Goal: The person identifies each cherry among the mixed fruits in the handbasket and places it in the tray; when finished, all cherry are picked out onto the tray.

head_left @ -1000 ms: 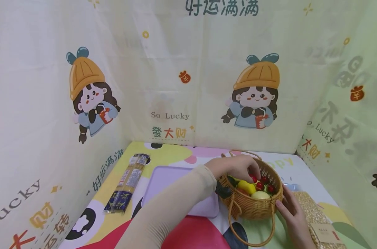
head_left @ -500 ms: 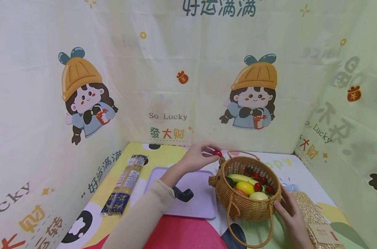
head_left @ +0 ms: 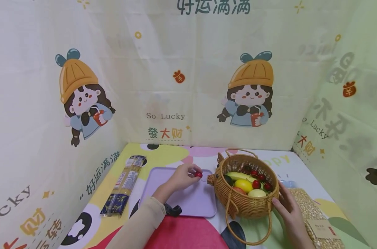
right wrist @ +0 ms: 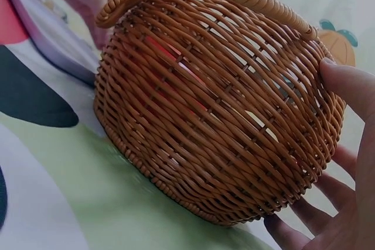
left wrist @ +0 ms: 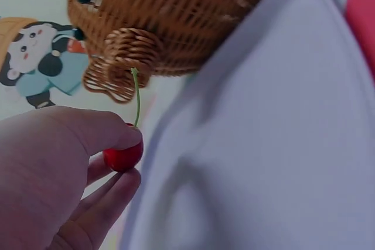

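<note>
My left hand is above the far part of the lilac tray and pinches a red cherry between thumb and fingertips. Its green stem sticks up in the left wrist view. To the right stands a round wicker basket shaped like an animal, with a snout and dark eyes. Inside lie a lemon, a banana, a pale round fruit and several more cherries. My right hand holds the basket's right side, thumb near the rim and fingers spread round the wall.
A long packet of noodles lies left of the tray. Beyond my right hand is a clear bag of grain with a paper label. One basket handle hangs toward the front. Printed cloth walls enclose the table at the back and sides.
My left hand has come out of the basket with a cherry and moved left and down to over the tray. My right hand stays on the basket.
</note>
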`<action>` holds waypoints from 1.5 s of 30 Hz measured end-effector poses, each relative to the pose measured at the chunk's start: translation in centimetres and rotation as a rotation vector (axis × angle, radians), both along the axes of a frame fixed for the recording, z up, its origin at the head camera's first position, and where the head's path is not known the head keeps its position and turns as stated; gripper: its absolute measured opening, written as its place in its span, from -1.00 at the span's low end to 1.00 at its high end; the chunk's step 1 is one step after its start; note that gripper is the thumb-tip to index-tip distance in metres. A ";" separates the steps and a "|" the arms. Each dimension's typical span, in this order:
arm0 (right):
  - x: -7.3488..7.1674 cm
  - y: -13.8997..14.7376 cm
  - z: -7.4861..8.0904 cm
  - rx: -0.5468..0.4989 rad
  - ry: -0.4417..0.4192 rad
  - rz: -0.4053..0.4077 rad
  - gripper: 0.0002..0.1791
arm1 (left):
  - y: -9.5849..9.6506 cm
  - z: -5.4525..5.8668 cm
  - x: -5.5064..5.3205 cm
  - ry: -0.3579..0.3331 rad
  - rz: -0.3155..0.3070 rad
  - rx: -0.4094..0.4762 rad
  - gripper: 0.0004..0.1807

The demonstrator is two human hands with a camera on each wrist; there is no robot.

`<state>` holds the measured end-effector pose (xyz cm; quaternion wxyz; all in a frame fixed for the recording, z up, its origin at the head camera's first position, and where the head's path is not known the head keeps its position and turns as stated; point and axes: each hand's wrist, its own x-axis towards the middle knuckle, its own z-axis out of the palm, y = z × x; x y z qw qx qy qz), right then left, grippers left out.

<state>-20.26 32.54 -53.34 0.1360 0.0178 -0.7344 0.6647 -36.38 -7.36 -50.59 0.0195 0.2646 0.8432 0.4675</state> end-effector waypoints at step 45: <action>-0.1 0.2 0.1 0.009 -0.023 0.005 -0.20 | 1.1 -0.7 1.7 0.179 0.109 0.112 -0.65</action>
